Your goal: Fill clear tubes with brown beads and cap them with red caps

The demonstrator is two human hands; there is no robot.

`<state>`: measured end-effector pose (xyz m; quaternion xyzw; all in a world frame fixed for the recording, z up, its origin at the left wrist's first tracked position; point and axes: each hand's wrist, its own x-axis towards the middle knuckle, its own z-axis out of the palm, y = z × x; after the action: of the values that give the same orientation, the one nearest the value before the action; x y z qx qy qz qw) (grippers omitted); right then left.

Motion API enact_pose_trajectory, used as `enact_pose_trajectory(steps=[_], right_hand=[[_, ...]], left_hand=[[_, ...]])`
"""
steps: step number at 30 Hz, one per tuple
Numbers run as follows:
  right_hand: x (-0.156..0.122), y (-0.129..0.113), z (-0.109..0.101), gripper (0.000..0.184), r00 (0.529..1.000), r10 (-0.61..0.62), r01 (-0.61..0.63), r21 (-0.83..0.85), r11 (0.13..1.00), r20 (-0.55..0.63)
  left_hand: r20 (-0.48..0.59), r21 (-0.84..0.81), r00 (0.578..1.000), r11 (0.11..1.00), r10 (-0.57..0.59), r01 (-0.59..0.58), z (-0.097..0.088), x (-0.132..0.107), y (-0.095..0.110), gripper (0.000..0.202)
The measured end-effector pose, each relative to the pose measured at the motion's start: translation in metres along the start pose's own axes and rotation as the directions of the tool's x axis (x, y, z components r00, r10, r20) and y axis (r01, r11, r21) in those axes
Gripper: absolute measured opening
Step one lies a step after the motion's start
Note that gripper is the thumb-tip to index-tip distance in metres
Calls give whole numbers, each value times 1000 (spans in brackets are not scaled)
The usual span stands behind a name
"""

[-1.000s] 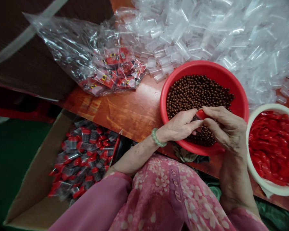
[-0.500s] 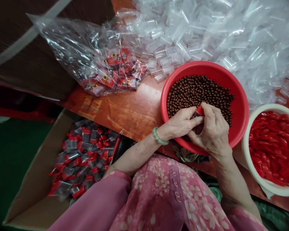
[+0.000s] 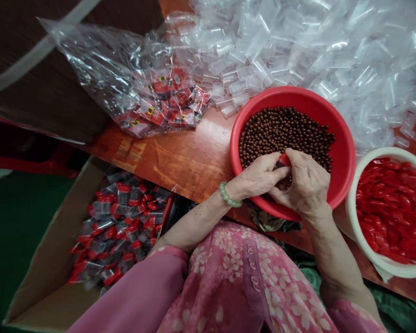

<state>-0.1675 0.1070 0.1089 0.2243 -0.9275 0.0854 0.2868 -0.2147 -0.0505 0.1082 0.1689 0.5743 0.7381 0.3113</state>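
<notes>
Over the near part of a red bowl [image 3: 345,171], both my hands are closed on one small plastic container with a red cap [image 3: 284,160]. My left hand [image 3: 258,177], below a green bead bracelet, grips the container from the left. From the right, my right hand [image 3: 305,182] has its fingers around the cap end. Most of the container is hidden by my fingers. Small round brown balls [image 3: 280,132] fill the bowl's far side and run under my hands.
Clear plastic containers [image 3: 298,51] are heaped across the back of the table [image 3: 208,152]. A white bucket of red caps [image 3: 391,208] stands right. A clear bag with red packets [image 3: 159,108] lies left. Below, a cardboard box [image 3: 38,277] holds many capped containers [image 3: 125,226].
Both hands stay at the bowl with the container between them. The right fingers have shifted slightly left over the red cap, so less of it shows. The whole view has moved a little.
</notes>
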Motion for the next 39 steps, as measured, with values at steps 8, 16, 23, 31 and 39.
enact_pose_trajectory(steps=[8, 16, 23, 31, 39], right_hand=[[4, -4, -5, 92, 997, 68, -73, 117, 990, 41], [8, -4, -1, 73, 997, -46, 47, 3, 999, -60], [6, -3, 0, 62, 989, -110, 110, -6, 994, -103], [5, -4, -3, 72, 994, -104, 107, 97, 990, -27], [-5, 6, -12, 75, 994, -19, -7, 226, 974, 111]], left_hand=[[-35, -370, 992, 923, -124, 102, 4, 1, 2, 49], [-82, -488, 947, 841, -312, 235, 6, 8, 16, 52], [-195, -523, 936, 839, -292, 152, 13, 6, 14, 32], [-202, -464, 947, 876, -250, 132, 14, 2, 7, 32], [-380, -121, 925, 990, 26, -77, -61, -126, 27, 43]])
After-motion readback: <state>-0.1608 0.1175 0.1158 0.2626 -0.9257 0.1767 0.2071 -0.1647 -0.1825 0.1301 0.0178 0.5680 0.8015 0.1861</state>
